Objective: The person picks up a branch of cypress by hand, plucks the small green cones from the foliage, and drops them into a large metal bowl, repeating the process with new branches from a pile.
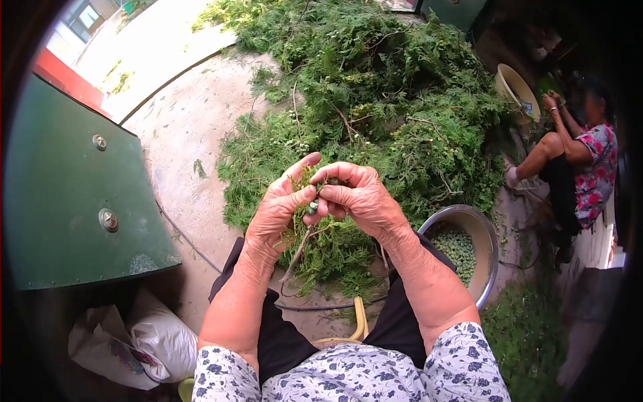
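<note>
Above my lap, my left hand [278,211] and right hand [358,197] meet, fingertips together. The fingers [301,195] of my left hand are closed around a leafy green sprig [321,251], thumb pressed against its top. The fingers [335,194] of my right hand are curled and pinched shut on the same sprig just beside them, where a small green berry [312,208] shows between the two hands. The sprig hangs down from my grip, its woody stem pointing towards my knees.

Just beyond my right forearm a metal bowl [489,234] stands on the ground, partly filled with green berries [457,246]. Between my knees the edge of a yellow stool [362,321] shows. A thin hose [194,244] runs across the concrete ground [187,127] near my left knee.

Ahead of my hands lies a big pile of green branches [388,100], spreading from near my feet to the far side. To my left stands a green metal panel [74,201] with round bolts, and white bags [157,338] lie below it. Far to my right another person [589,167] in a flowered shirt sits by the pile, near a tan basin [516,90].
</note>
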A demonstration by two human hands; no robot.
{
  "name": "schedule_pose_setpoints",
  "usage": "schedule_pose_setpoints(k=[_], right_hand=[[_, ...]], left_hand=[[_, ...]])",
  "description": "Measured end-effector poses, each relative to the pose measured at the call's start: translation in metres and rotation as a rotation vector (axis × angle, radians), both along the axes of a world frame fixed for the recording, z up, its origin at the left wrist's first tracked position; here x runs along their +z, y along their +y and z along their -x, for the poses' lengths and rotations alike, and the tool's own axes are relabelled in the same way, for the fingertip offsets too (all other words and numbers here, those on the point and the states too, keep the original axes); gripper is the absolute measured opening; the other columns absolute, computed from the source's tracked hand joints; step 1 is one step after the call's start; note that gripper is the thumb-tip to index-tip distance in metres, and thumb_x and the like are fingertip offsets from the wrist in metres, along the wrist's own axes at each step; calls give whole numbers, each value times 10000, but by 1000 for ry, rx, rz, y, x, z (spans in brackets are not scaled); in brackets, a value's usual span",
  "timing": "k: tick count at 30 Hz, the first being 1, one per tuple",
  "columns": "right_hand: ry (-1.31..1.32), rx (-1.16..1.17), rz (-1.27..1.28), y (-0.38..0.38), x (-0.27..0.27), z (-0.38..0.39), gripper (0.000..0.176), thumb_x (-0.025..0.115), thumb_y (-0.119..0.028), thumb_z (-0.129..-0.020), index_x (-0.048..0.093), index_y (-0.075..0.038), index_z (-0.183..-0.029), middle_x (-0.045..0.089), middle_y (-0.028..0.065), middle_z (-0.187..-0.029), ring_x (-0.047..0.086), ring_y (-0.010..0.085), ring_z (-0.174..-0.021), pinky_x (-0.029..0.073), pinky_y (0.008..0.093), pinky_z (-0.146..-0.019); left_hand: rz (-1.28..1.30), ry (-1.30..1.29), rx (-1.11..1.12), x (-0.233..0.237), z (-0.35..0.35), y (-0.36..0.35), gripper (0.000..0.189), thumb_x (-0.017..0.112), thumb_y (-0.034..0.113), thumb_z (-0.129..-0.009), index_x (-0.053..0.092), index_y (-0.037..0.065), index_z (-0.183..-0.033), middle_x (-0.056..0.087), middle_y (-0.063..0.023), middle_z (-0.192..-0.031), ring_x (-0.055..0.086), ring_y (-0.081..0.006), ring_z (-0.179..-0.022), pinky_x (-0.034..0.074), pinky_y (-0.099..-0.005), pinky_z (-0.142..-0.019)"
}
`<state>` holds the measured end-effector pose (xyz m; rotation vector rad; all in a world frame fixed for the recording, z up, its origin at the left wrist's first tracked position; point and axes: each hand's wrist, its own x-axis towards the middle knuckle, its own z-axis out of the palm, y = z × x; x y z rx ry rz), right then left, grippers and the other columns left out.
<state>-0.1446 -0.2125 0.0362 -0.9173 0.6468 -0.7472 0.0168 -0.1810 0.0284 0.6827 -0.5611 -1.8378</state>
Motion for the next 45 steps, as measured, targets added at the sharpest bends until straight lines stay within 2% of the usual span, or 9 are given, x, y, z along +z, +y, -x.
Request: schedule_pose_setpoints(k=[6,14,16,20,28,33,38,41,45], right_hand=[[-310,-126,-314,3,-21,-6,153,535,-85,-892,523,-10,-1025,572,71,-759,517,106,-611,401,199,-489],[-153,-423,-239,-16,-14,44,187,557,-52,-871,517,11,-1043,578,83,-832,543,125,-658,429,225,-504],[-97,-476,-181,-15,-6,69,200,554,-42,-869,513,17,-1056,577,81,-837,543,126,-661,432,227,-509],[131,-624,-82,5,1,133,222,563,-25,-854,512,19,-1066,570,74,-844,555,128,-679,440,219,-522],[642,-856,-271,123,-94,278,300,555,-88,-828,541,-22,-1121,571,25,-912,569,111,-804,465,250,-558],[922,-1073,-367,181,-120,306,283,516,-92,-846,576,-1,-1107,588,65,-1069,551,187,-941,450,313,-792],[1140,-1004,-245,196,-161,361,296,501,-66,-855,575,-2,-1135,609,77,-1023,547,147,-890,434,255,-776],[889,-1155,-69,183,-106,316,265,531,-74,-855,578,22,-1097,594,42,-904,556,85,-750,456,214,-654],[510,-936,295,163,-11,179,177,521,-55,-878,603,16,-1017,597,12,-862,567,93,-773,465,219,-687]], left_hand=[[17,-40,55,-3,1,-1,575,626,83,-824,350,-7,-1320,608,-85,-815,568,-89,-626,413,-153,-479],[-55,-63,165,-12,-1,-4,388,586,105,-865,463,24,-1224,619,-100,-764,570,-109,-635,436,-189,-478],[-81,-81,246,-15,1,-4,211,570,98,-875,523,27,-1068,630,-107,-778,568,-119,-618,447,-200,-489],[-121,-98,316,-16,1,-4,233,545,113,-890,541,2,-1096,628,-99,-774,536,-104,-582,439,-200,-500],[-176,-7,409,-27,1,5,219,537,107,-892,549,-4,-1081,625,-100,-856,573,-140,-731,442,-248,-593],[-162,38,477,-27,9,22,179,556,98,-881,551,0,-1031,621,-102,-877,592,-166,-788,459,-268,-609],[-161,19,530,-26,22,53,160,559,102,-880,541,10,-1009,635,-135,-899,602,-187,-771,486,-283,-641],[-145,5,511,-14,29,84,159,568,125,-879,545,36,-1009,637,-136,-914,620,-204,-761,503,-301,-668],[-123,113,510,9,39,117,216,577,144,-874,545,36,-1059,625,-122,-916,609,-209,-814,515,-330,-724]])
